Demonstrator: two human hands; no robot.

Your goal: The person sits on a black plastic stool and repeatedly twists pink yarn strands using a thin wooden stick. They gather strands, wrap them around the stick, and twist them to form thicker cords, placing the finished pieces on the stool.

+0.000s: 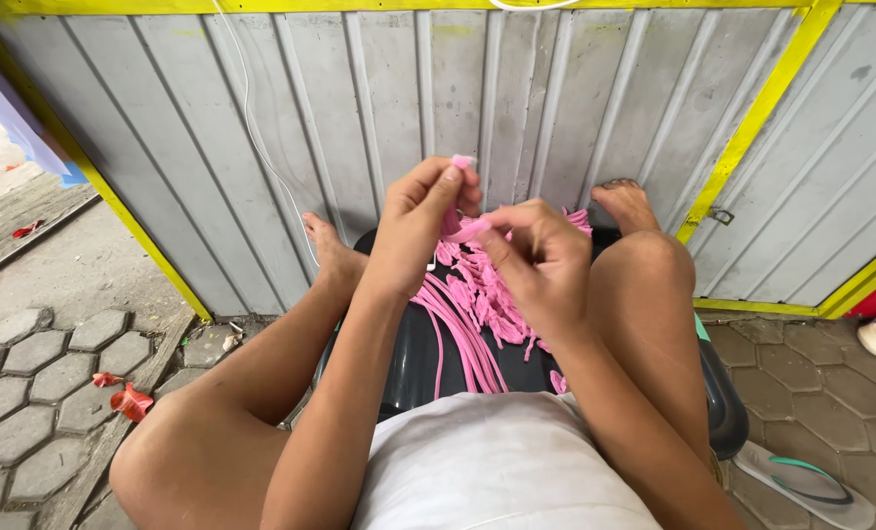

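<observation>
My left hand is raised in the middle of the view, its fingers pinching a small pink strip at the top. Just to its right, my right hand pinches the other end of a pink piece between thumb and fingers. Below both hands lies a heap of pink strips and cords on a dark round tray that rests between my bare legs. Long pink cords trail down toward my white shirt.
A grey corrugated metal wall with yellow trim stands right in front of my feet. A thin white cable hangs down it. Hexagonal paving lies at left, and a sandal at lower right.
</observation>
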